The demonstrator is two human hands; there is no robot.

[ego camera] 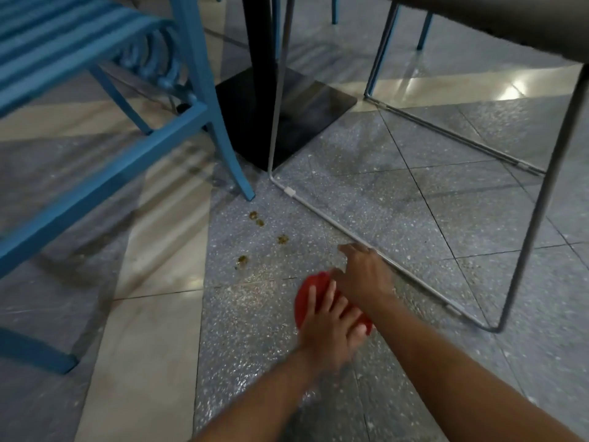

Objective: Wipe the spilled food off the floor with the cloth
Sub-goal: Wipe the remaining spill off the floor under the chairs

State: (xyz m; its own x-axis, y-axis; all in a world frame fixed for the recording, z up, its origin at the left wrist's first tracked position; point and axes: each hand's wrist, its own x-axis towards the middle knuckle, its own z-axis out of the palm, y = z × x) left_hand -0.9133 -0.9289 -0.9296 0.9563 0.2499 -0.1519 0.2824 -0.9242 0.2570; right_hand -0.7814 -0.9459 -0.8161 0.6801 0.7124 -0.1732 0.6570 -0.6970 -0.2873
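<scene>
Most of my view was speckled grey floor (414, 218), crossed by pale tile bands and thin dark joints. To the left stood a blue slatted chair (95, 74), one leg planted just beyond the mess. On the right was a chair with a thin metal frame (494, 20), whose floor rail ran diagonally past my hands. Between the two chairs sat the black square table base (287, 106) with its post rising out of sight.

My left hand (325, 327) lay flat on the red cloth (306, 298), fingers straight and spread over it, pressing it to the floor. My right hand (363, 275) was palm down just beyond, fingers stretched loosely forward to the metal rail and holding nothing that I could see. Its thumb side was right at the cloth's far edge, though blur hid whether they touched.

The cloth was bunched on the floor near the rail. The spilled food (282, 239) showed as four small brownish-green spots, scattered between the cloth and the blue chair leg, apart from the cloth.
</scene>
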